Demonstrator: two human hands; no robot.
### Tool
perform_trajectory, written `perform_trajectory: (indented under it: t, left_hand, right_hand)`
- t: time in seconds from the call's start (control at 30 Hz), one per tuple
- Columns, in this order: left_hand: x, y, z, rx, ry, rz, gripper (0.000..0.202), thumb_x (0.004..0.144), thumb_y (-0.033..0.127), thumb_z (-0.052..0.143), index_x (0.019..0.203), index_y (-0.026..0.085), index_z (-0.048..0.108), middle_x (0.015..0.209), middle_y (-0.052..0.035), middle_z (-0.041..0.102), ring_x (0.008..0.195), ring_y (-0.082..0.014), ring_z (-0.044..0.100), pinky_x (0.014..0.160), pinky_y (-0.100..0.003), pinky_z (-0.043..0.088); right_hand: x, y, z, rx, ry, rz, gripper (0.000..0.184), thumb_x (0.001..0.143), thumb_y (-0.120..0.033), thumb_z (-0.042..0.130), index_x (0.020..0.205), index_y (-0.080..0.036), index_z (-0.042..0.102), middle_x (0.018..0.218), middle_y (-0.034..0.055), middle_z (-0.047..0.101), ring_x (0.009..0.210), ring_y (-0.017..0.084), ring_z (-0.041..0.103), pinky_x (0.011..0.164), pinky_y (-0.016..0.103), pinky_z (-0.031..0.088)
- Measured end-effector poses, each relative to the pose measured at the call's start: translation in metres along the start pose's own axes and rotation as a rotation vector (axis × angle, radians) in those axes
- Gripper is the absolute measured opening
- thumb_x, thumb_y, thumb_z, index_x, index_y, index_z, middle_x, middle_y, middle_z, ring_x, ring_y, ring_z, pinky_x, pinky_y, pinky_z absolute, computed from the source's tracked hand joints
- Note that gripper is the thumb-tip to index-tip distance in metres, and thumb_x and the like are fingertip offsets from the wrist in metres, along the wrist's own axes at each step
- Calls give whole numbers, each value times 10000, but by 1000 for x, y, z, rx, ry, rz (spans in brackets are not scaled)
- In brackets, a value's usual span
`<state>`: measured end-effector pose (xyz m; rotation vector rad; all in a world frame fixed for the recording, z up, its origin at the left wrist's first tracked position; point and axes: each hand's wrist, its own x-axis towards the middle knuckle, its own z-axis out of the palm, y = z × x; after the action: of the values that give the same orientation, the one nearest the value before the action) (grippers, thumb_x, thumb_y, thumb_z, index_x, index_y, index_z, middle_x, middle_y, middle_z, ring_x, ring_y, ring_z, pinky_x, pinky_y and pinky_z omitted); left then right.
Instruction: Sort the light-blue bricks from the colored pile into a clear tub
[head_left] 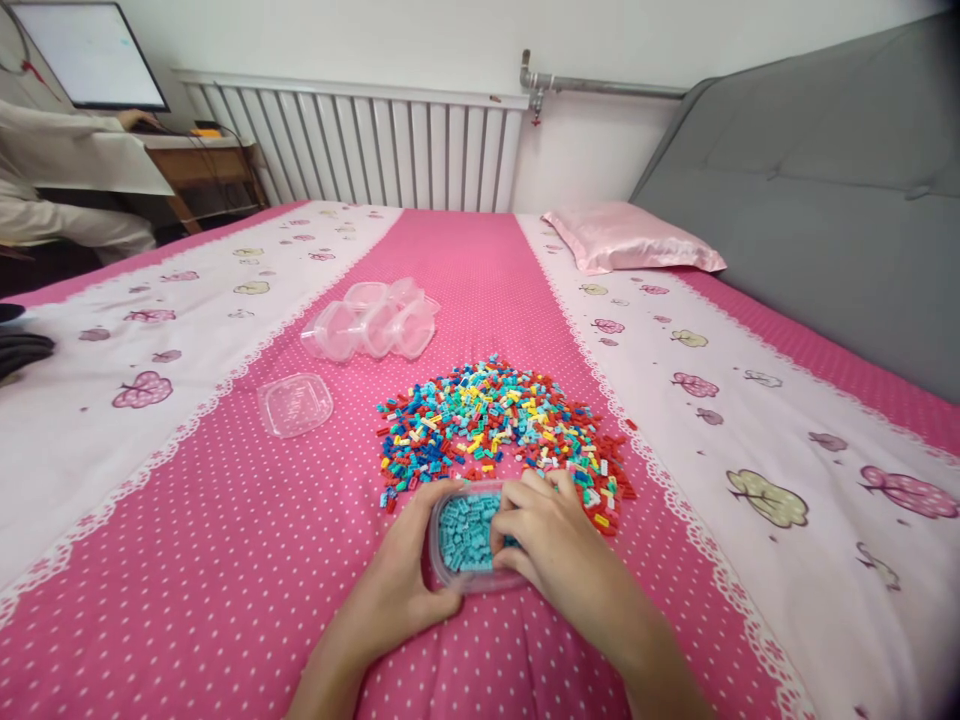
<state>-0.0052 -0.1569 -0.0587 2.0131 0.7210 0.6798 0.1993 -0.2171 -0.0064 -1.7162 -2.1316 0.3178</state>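
A clear plastic container (442,568) sits on the pink dotted bedspread close to me, holding many light-blue toy bricks (469,530). My left hand (409,570) is wrapped round its left side, thumb at the near edge and fingers at the far rim. Over the right part of the container, my right hand (551,530) is bent with its fingers curled down at the bricks. Whatever those fingertips pinch is hidden. Just beyond the container spreads a large pile of mixed small toy bricks (495,410) in red, blue, yellow, teal and white.
A clear lid (296,405) lies flat at the left, with several clear containers (375,320) grouped farther back. A pink pillow (630,237) rests by the grey headboard (810,180). A radiator (360,145) lines the wall. Someone sits at a desk (199,145) on the far left.
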Motion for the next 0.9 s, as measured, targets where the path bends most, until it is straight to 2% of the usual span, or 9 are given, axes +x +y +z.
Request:
perform_trajectory:
  t: [0.3,0.43,0.77,0.9]
  left_hand:
    - [1,2,0,10,6,-2,820,692,82,671,1403,300,327,1368,-71,502,1243,-304,523,1074,-447,438]
    - [1,1,-1,5,2,-5,821,694,84,673,1408,283,322,1379,-91,490,1252,-318,510,1074,-462,440]
    - [0,0,-1,6,0,-6,840,688,78,673,1416,291,312,1401,-85,479,1279,-313,497,1096,-463,422]
    - [2,0,-1,-2,-5,-9,860,688,73,675,1433,280,298,1450,-100,442,1313,-321,471,1120,-476,400]
  right_hand:
    - [-9,6,-4,108,28,-64,245,880,-83,690,715,-263,708,862,-15,618,885,187,501,802,350,253]
    - [-11,5,-6,94,-13,-88,282,883,-35,656,757,-279,724,876,-12,610,895,189,503,818,356,251]
    - [-12,4,-9,143,8,-100,336,890,-6,615,767,-297,731,866,-18,587,881,183,492,807,346,263]
    - [-8,11,-17,277,102,-82,333,918,-40,572,879,-321,746,894,-6,594,909,189,512,836,350,316]
